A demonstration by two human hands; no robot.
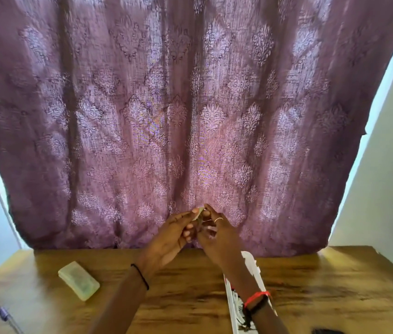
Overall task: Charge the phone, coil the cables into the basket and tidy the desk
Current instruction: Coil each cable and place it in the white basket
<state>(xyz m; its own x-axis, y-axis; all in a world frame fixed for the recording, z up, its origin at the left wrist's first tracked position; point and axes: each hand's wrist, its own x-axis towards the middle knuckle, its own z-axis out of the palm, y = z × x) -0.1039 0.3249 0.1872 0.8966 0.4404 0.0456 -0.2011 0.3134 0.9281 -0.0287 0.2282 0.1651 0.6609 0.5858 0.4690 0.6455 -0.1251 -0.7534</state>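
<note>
The left hand [166,237] and right hand [217,235] pinch a small pale object [198,213] above the wooden surface [178,297], where a pale green plastic case [79,280] apparently awaits tidying.

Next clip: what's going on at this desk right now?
A person holds both hands up above the wooden desk, in front of a purple curtain. The left hand and the right hand together pinch a small pale object; what it is cannot be told. On the desk lie a pale green case, a pen and a white printed packet.
</note>
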